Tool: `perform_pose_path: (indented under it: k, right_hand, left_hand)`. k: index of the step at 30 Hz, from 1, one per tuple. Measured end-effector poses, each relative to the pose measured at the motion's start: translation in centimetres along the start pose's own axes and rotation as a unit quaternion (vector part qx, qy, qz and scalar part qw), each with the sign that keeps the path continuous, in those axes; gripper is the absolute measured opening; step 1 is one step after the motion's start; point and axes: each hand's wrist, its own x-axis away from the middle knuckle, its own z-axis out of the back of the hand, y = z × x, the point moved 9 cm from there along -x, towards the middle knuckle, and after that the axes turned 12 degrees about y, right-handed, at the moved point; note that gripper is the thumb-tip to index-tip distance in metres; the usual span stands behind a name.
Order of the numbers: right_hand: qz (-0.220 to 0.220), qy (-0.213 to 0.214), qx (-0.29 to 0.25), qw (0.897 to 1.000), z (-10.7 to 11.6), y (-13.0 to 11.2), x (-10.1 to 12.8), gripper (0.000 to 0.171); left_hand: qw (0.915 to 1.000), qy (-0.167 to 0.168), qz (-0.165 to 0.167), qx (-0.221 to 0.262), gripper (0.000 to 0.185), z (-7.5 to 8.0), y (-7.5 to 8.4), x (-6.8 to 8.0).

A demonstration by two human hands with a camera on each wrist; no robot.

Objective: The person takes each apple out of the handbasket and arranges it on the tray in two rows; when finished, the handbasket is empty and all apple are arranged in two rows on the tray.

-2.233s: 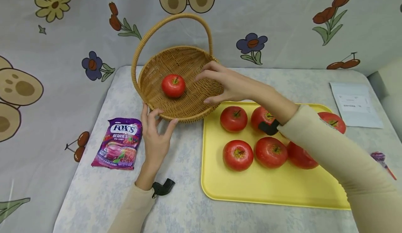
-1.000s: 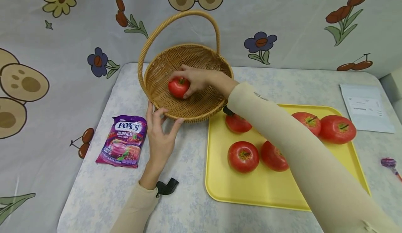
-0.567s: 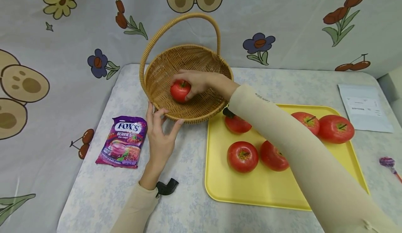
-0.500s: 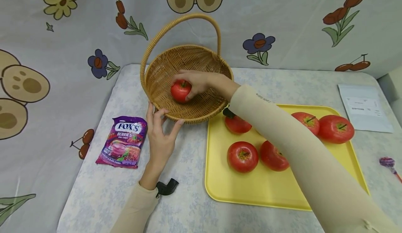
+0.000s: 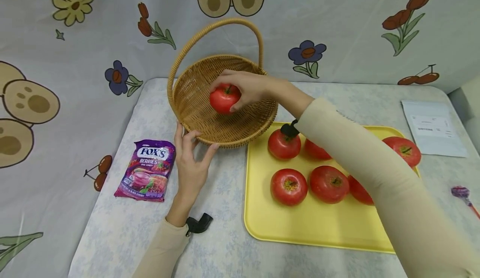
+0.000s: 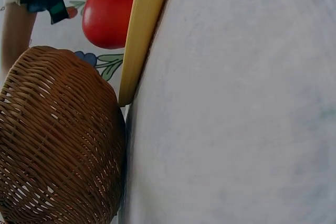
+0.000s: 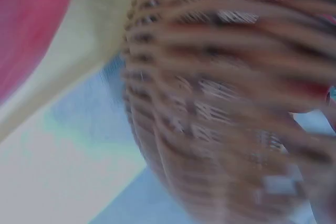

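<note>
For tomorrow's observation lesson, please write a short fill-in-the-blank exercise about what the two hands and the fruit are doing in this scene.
1. The right hand grips a red ____ over the wicker basket.
2. The left hand touches the basket's ____.
3. The other apples lie on a ____ tray.
4. The purple candy bag lies to the ____ of the left hand.

Missing words: apple; rim; yellow; left

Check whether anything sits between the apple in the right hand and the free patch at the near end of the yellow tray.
Partly. The right hand holds the apple over the basket; its near rim and the tray apples lie along the way. Lifted above them, nothing visible blocks the bare tray.
</note>
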Motion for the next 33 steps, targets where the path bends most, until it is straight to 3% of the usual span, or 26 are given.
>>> perform_pose_path:
  k: [7,15,21,33]
  right_hand:
    - [0.033,0.021,0.008,0.999,3.7,-2.2,4.2,0.062]
    - [0.048,0.064,0.028,0.996,7.5,-4.0,11.1,0.068]
    - [0.017,0.084,0.078,0.993,8.5,-2.9,17.2,0.073]
    - [-0.098,0.135,0.114,0.979,8.5,0.8,27.9,0.087]
  left_hand:
    - [1.0,-0.005,-0.002,0.002,0.046,0.0,0.1,0.0]
    - [0.9999,-0.007,-0.006,0.004,0.046,0.0,0.0,0.0]
    - [0.9999,-0.012,-0.01,0.008,0.047,-0.2,0.1,-0.1]
    - [0.9999,-0.005,-0.011,0.004,0.044,-0.1,0.0,-0.1]
